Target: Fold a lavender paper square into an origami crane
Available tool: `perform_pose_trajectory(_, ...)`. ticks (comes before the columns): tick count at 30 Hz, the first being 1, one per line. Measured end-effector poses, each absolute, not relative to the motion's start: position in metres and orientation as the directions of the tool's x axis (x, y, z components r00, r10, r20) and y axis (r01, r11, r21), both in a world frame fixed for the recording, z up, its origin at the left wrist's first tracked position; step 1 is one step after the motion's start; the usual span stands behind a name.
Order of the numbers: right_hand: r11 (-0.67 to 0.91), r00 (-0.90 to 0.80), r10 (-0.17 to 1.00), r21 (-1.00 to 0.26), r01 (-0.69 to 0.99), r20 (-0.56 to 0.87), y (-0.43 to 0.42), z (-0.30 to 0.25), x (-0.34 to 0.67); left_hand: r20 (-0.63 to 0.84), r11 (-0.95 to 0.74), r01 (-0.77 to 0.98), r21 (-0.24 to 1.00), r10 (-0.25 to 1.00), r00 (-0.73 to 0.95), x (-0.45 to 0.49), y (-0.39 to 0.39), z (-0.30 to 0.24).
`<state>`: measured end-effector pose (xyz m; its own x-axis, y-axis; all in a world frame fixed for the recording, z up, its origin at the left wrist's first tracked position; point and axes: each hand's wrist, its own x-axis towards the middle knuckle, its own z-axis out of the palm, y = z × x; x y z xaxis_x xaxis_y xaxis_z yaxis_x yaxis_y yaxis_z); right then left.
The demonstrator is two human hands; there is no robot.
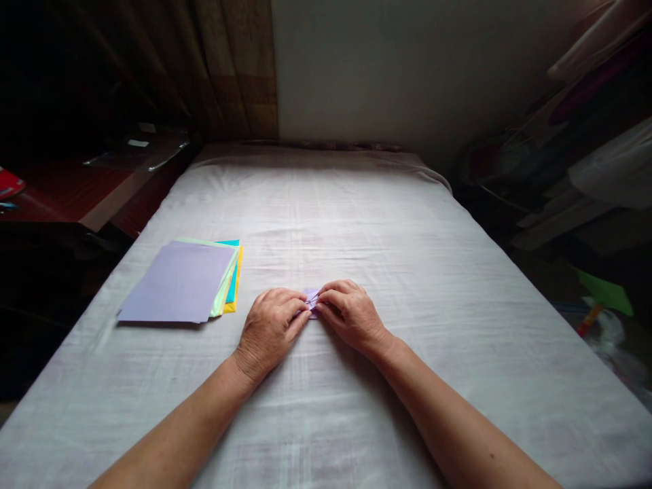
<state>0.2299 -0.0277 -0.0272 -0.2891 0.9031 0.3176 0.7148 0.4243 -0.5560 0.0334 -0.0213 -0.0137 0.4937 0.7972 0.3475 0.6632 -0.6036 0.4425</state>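
Note:
A small folded piece of purple paper (312, 297) lies on the cloth-covered surface between my two hands. My left hand (274, 326) has its thumb and fingers closed on the paper's left side. From the right, my right hand (353, 314) pinches the other side with thumb and fingertips. Dark crease lines show in the middle of the paper, while its outer parts are hidden under my fingers. To the left of my left hand is a stack of coloured paper sheets (178, 282), purple on top, with pale green, blue and yellow edges showing.
A pale checked cloth (432, 285) covers the broad surface under my hands. A reddish-brown table (66, 193) with a clear plastic sleeve (140, 151) stands at the left. Hanging clothes (611, 163) and a green sheet (605, 292) are on the dark right side.

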Motion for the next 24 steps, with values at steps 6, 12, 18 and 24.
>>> perform_pose_trajectory(6, 0.351, -0.237, 0.935, -0.589, 0.728, 0.264, -0.021, -0.0243, 0.2248, 0.327, -0.555, 0.677, 0.484, 0.832, 0.449, 0.0368, -0.0217, -0.0127)
perform_pose_trajectory(12, 0.327, -0.225, 0.943, -0.568, 0.756, 0.243, -0.0195, -0.0232, 0.2229, 0.322, -0.528, 0.705, 0.473, 0.849, 0.42, 0.0368, -0.0218, -0.0138)
perform_pose_trajectory(18, 0.322, -0.212, 0.943, -0.55, 0.771, 0.256, -0.021, -0.0228, 0.2216, 0.304, -0.52, 0.71, 0.475, 0.854, 0.422, 0.0374, -0.0193, -0.0164)
perform_pose_trajectory(24, 0.315, -0.207, 0.945, -0.545, 0.777, 0.252, -0.0221, -0.0231, 0.2207, 0.302, -0.511, 0.712, 0.482, 0.859, 0.413, 0.0388, -0.0199, -0.0156)
